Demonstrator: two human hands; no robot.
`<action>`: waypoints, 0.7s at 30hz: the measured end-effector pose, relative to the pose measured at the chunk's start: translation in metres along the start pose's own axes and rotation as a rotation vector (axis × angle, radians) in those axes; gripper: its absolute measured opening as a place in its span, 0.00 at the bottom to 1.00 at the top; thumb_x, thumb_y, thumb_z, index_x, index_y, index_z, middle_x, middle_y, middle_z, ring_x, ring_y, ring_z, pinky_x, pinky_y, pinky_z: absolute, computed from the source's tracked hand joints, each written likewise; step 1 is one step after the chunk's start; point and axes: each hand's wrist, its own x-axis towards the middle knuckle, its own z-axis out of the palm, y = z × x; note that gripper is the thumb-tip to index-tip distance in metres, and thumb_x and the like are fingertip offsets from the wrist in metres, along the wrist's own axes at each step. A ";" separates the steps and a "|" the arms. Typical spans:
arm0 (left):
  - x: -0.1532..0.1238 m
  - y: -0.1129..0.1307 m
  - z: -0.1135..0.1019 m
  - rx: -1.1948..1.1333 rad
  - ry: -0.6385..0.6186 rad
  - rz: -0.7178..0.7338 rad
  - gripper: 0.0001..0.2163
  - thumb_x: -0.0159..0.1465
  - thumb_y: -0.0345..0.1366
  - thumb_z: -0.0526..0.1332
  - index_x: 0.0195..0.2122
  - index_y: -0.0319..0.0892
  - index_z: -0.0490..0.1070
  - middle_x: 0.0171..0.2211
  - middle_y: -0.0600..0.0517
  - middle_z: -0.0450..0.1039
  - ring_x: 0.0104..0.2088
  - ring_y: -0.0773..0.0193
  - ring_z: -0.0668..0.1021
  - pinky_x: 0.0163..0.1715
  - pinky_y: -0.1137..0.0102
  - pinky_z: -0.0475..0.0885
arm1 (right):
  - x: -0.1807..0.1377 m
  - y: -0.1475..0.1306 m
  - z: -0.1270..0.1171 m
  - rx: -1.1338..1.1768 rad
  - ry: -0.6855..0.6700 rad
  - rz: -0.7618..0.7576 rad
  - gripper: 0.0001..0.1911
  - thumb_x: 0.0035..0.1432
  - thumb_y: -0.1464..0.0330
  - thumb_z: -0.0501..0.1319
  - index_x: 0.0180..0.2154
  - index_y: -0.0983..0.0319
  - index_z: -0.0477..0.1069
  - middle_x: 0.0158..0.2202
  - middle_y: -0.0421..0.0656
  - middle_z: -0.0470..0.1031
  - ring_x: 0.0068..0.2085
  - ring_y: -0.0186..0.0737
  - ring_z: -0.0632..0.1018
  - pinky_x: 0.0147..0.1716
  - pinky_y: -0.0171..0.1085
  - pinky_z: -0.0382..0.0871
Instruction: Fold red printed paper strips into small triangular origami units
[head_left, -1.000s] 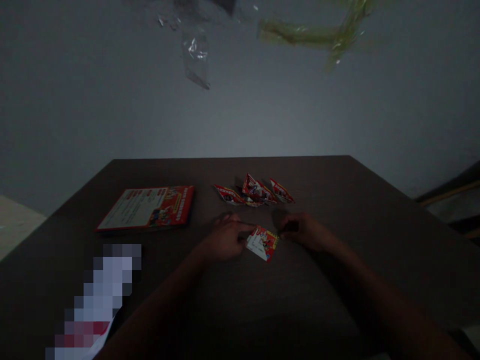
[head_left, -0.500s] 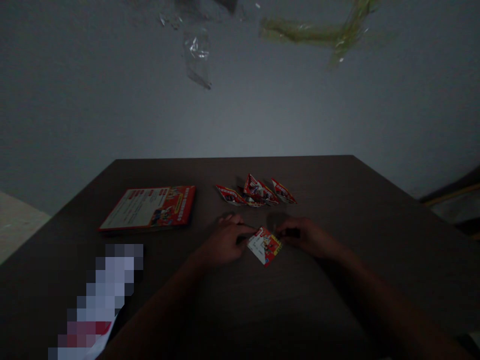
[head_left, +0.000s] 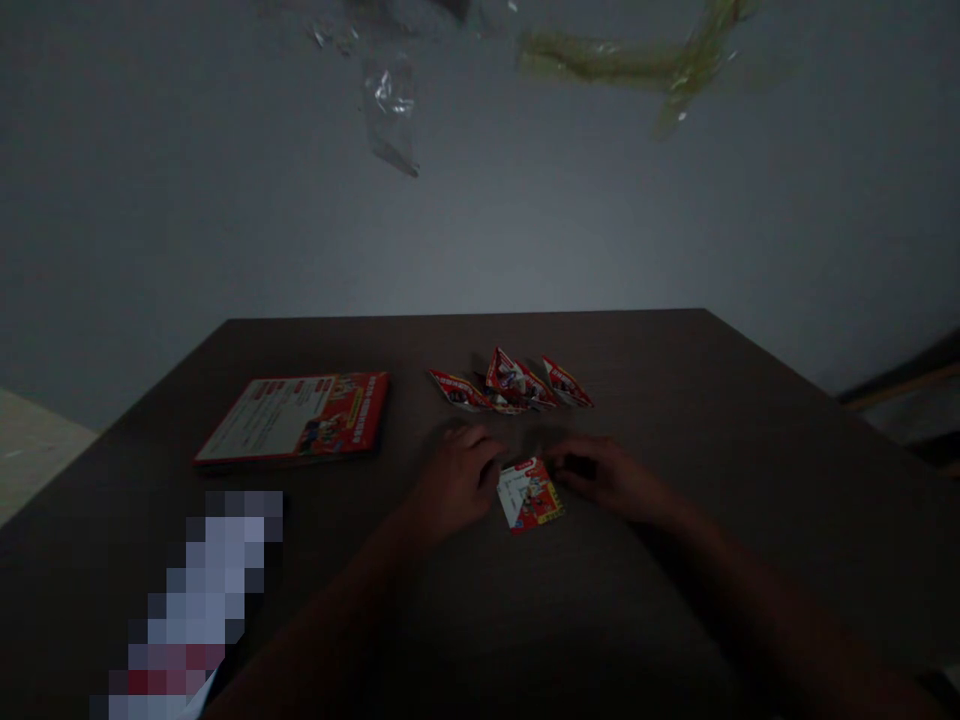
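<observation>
A small square of printed paper (head_left: 531, 497), red with white and yellow areas, lies on the dark table between my hands. At its left edge is my left hand (head_left: 461, 480), fingers bent and apart, with a gap between thumb and forefinger. Close to the paper's upper right edge, my right hand (head_left: 611, 478) curves its thumb and forefinger with space between them. Whether either hand's fingertips touch the paper is hard to tell in the dim light. Beyond the hands lie several folded red paper pieces (head_left: 514, 380), some overlapping.
A flat red and white printed pad or booklet (head_left: 292, 420) rests on the left of the wooden table (head_left: 645, 370). Nearer, at the lower left, is a pixelated pale object (head_left: 214, 570). The grey wall (head_left: 480, 220) behind carries yellowish tape (head_left: 600, 60) and clear film.
The square paper has turned on the table, from corner-up to nearly edge-up. My left hand's fingers have loosened from its edge; my right hand has barely moved.
</observation>
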 end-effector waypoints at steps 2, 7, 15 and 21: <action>-0.001 0.009 -0.002 0.007 0.019 0.031 0.11 0.62 0.33 0.52 0.43 0.42 0.70 0.39 0.48 0.68 0.41 0.59 0.70 0.43 0.63 0.64 | 0.001 -0.001 0.000 -0.025 0.000 0.016 0.10 0.54 0.75 0.58 0.39 0.62 0.70 0.34 0.42 0.72 0.36 0.37 0.73 0.37 0.34 0.66; -0.006 0.033 -0.004 0.044 -0.006 0.062 0.13 0.60 0.42 0.57 0.43 0.43 0.69 0.41 0.47 0.67 0.43 0.56 0.68 0.44 0.60 0.63 | 0.002 -0.004 -0.001 -0.028 0.007 0.023 0.08 0.55 0.74 0.58 0.38 0.62 0.71 0.33 0.42 0.73 0.34 0.36 0.73 0.35 0.34 0.66; -0.008 0.035 -0.002 0.129 -0.085 0.014 0.24 0.50 0.52 0.64 0.44 0.44 0.67 0.43 0.47 0.65 0.46 0.51 0.67 0.48 0.56 0.59 | 0.002 -0.003 -0.002 -0.020 -0.003 0.064 0.08 0.55 0.72 0.58 0.38 0.62 0.71 0.34 0.42 0.74 0.35 0.37 0.74 0.35 0.35 0.67; -0.009 0.035 0.000 0.106 -0.112 0.005 0.26 0.49 0.50 0.65 0.47 0.45 0.65 0.43 0.48 0.66 0.46 0.51 0.66 0.49 0.57 0.58 | 0.001 -0.003 -0.001 -0.011 -0.001 0.064 0.09 0.55 0.72 0.58 0.40 0.61 0.71 0.35 0.42 0.74 0.35 0.37 0.74 0.36 0.34 0.67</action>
